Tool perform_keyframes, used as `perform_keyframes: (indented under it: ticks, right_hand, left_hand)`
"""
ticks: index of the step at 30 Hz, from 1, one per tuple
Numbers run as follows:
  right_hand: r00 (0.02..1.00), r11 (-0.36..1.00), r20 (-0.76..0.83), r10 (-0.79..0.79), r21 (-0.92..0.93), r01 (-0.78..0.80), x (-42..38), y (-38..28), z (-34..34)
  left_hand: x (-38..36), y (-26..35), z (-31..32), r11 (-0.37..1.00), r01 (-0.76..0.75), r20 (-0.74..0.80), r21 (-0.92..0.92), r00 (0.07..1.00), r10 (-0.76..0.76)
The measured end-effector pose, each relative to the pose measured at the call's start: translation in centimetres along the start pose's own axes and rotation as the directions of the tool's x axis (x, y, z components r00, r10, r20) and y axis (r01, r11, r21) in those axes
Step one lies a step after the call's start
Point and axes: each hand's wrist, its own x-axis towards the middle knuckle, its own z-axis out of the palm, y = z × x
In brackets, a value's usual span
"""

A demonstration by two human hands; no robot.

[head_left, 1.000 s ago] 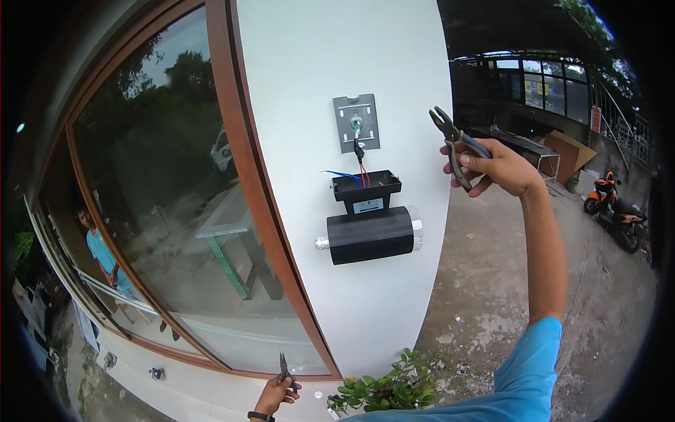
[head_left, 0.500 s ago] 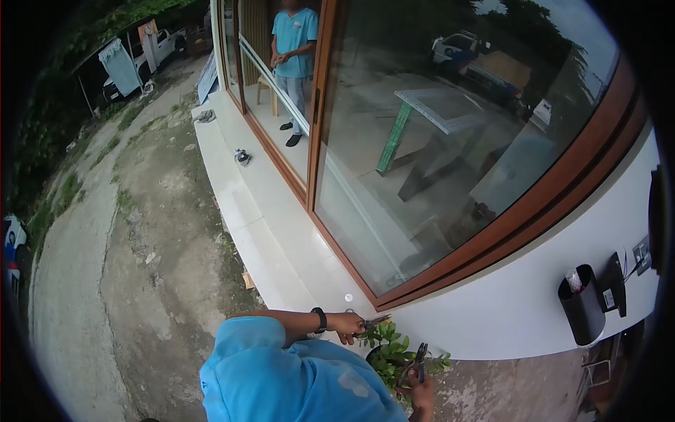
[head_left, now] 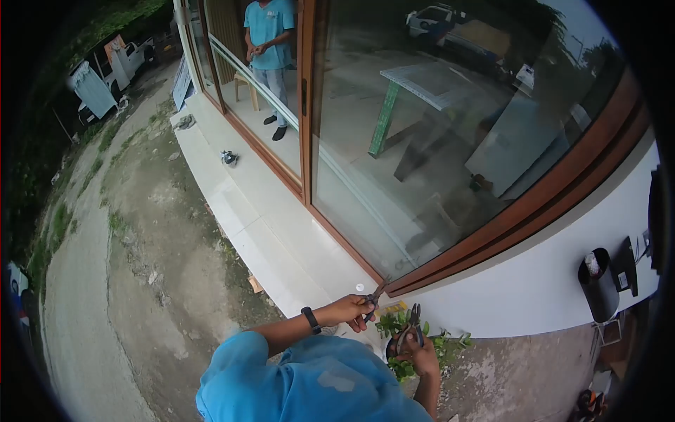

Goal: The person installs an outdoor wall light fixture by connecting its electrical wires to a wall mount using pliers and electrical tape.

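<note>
The left hand, a dark band at its wrist, is closed around the handles of slim metal cutters, whose pointed tip angles up toward the brown window frame. The right hand is closed around the dark handles of pliers; their jaws stand upright over the small leafy plant, though whether they touch the leaves is hard to tell at this size. Both tools sit just beside each other, low against the smooth white wall. A pale stone ledge runs along the glass, rough gravelly ground beside it. A black cylindrical lamp hangs on the wall at right. Another person in a blue shirt stands far along the ledge.
</note>
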Motion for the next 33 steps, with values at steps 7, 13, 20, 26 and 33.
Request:
perform_keyframes:
  ticks: [7,13,20,26,33]
  right_hand:
    - [0.934,0.95,-0.185,-0.305,0.015,0.313,-7.7,-9.3,-3.1]
    - [0.711,0.797,-0.421,-0.563,-0.047,0.603,-14.7,-12.9,-6.4]
    - [0.555,0.753,-0.56,-0.615,-0.207,0.625,-22.3,-13.0,-11.5]
    - [0.683,0.779,-0.386,-0.62,-0.201,0.594,-25.9,-13.7,-15.2]
    - [0.919,0.921,-0.057,-0.39,-0.024,0.39,-19.6,-13.6,-15.8]
  left_hand:
    - [-0.7,9.2,0.9,0.984,-0.108,0.381,-0.142,0.912,0.155]
    - [1.9,16.6,6.6,0.968,-0.211,0.647,-0.134,0.721,0.247]
    - [4.4,19.1,14.5,0.942,-0.334,0.734,-0.029,0.633,0.246]
    - [5.1,19.7,20.4,0.9,-0.421,0.69,0.112,0.685,0.235]
    - [5.0,18.4,26.2,0.853,-0.398,0.633,0.337,0.767,0.107]
